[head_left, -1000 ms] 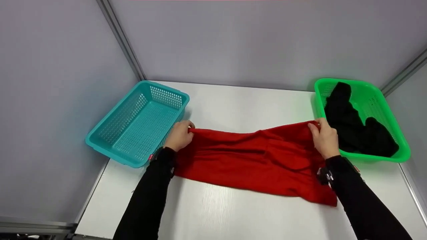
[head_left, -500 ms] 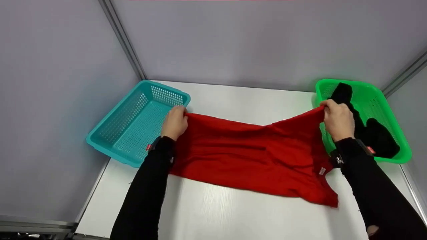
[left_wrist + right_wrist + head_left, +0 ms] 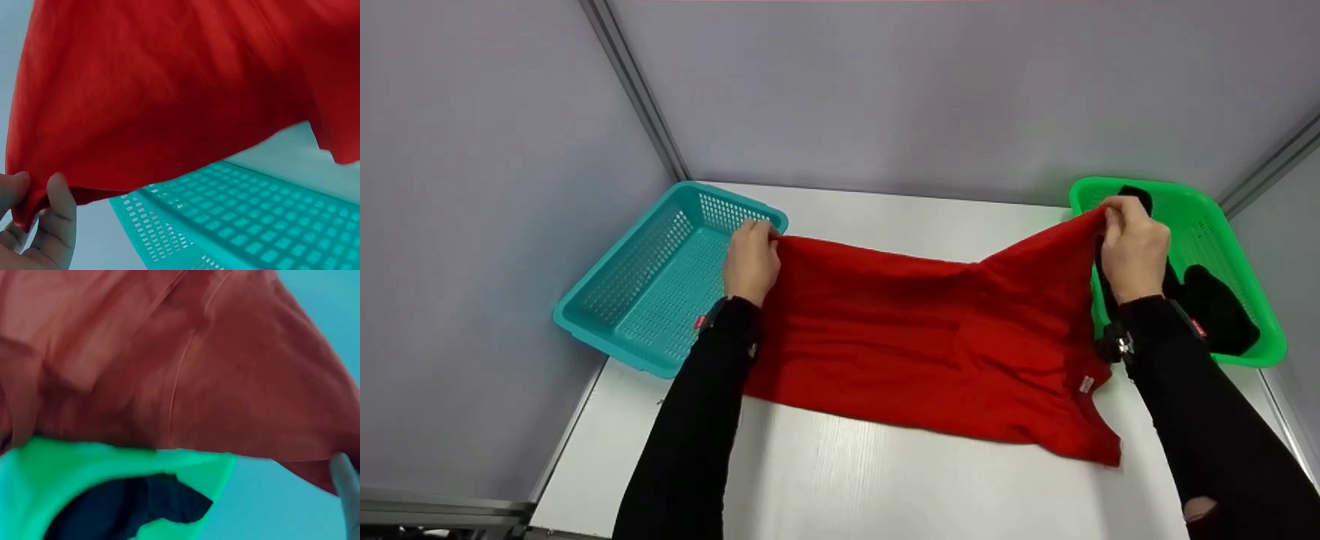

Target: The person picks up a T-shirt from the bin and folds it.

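A red T-shirt (image 3: 915,345) lies spread across the white table, its far edge lifted. My left hand (image 3: 751,262) pinches its far left corner in front of the blue basket; in the left wrist view the thumb and fingers (image 3: 61,205) grip the cloth's corner. My right hand (image 3: 1136,244) pinches the far right corner, raised higher, over the near left part of the green basket. A small white label (image 3: 1086,385) shows near the shirt's right end. In the right wrist view one finger (image 3: 346,489) shows at the cloth's edge; the rest is out of frame.
The blue perforated basket (image 3: 585,296) stands at the left. At the right stands the green basket (image 3: 1271,337), holding black cloth (image 3: 1219,311). Grey panels (image 3: 870,97) close off the back and sides; the white table (image 3: 840,487) extends toward me.
Both hands have moved up and away from me, lifting the shirt's far edge. The right hand has also gone right, over the green basket. The label has come into sight.
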Action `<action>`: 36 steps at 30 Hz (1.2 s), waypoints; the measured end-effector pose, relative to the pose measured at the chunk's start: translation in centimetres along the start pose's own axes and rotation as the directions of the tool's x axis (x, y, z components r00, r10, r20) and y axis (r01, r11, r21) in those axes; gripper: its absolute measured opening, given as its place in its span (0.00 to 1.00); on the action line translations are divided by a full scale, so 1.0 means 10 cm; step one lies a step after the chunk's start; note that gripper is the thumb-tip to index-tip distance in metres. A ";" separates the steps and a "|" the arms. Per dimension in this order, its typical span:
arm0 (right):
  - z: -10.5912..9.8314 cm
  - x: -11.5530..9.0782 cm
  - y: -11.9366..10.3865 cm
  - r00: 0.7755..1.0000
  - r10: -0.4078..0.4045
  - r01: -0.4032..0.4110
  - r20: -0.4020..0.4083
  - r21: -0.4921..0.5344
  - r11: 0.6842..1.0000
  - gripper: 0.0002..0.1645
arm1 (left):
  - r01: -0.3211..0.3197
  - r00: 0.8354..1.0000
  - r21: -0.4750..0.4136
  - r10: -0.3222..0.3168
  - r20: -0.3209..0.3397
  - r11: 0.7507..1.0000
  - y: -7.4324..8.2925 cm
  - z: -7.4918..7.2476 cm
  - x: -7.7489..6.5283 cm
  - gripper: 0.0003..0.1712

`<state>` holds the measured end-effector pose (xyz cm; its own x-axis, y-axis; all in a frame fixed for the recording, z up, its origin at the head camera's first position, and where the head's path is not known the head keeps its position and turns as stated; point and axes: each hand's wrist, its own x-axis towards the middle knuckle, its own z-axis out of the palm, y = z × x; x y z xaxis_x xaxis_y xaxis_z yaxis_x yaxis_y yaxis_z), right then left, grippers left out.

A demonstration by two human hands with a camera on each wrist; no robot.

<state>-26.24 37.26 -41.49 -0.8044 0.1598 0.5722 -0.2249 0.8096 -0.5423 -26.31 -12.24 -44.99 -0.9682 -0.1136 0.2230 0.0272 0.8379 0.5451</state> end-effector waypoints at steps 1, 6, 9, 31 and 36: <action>0.00 0.01 0.00 1.000 0.007 -0.006 -0.010 0.017 1.000 0.15 | 0.000 1.000 -0.019 0.000 -0.011 1.000 0.01 0.00 0.01 0.09; 0.00 0.04 0.00 0.999 0.036 -0.034 -0.032 0.078 0.996 0.15 | 0.002 0.999 -0.103 -0.006 -0.037 0.995 0.04 -0.03 0.06 0.09; 0.00 0.02 0.00 0.999 0.038 -0.037 -0.010 0.103 0.994 0.15 | -0.006 1.000 -0.125 0.005 -0.015 0.992 0.03 -0.04 0.07 0.10; -0.50 -0.80 0.45 0.798 -0.004 -0.374 0.603 0.499 0.781 0.15 | -0.471 0.856 0.328 0.335 0.393 0.819 -0.39 0.11 -0.35 0.07; -0.59 -0.94 0.54 0.758 -0.016 -0.397 0.652 0.480 0.782 0.11 | -0.572 0.816 0.410 0.440 0.375 0.710 -0.52 0.14 -0.45 0.04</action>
<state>-16.66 43.52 -46.14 -0.9648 -0.2599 0.0408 -0.1204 0.2980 -0.9469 -22.47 -15.32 -49.92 -0.8713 0.4762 0.1185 0.4708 0.8793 -0.0721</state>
